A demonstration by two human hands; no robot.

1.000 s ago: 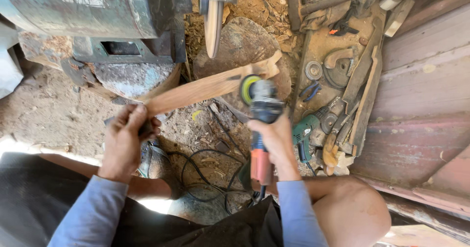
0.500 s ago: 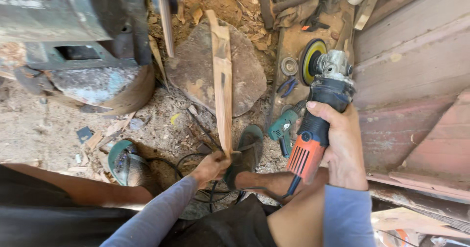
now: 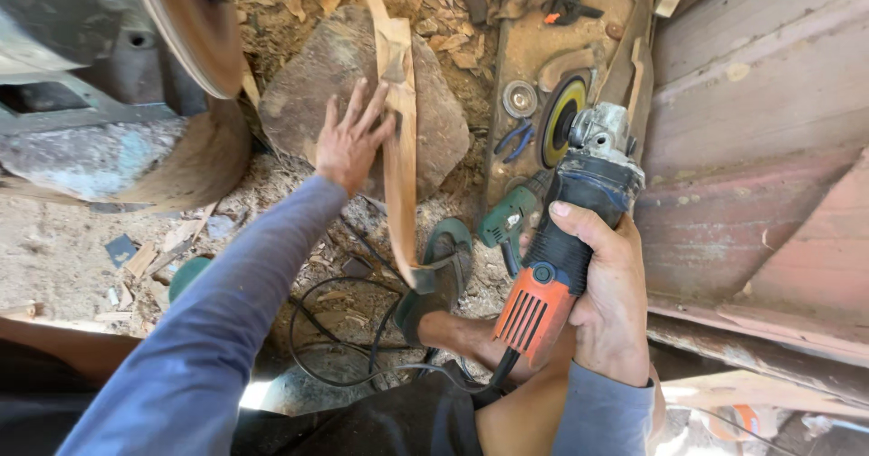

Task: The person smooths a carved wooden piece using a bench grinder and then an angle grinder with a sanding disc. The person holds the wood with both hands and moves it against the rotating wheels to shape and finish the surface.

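My right hand [image 3: 608, 289] grips an angle grinder [image 3: 568, 216] with an orange and black body; its sanding disc [image 3: 558, 118] points away, held up at the right. My left hand [image 3: 348, 137] reaches forward with fingers spread and rests on a long curved wooden piece [image 3: 398, 130]. That piece lies lengthwise over a flat brown stone [image 3: 308, 90], its near end by my sandalled foot [image 3: 441, 280].
A big spinning disc and grey machine housing [image 3: 109, 67] stand at the left. A green power tool [image 3: 507, 219], blue pliers [image 3: 516, 139] and metal parts lie by a board. Black cables [image 3: 344, 329] loop on the dusty ground. Reddish planks [image 3: 760, 148] fill the right.
My left hand let go of the wooden piece's near end and moved forward to press on its middle. The grinder stayed raised at the right.
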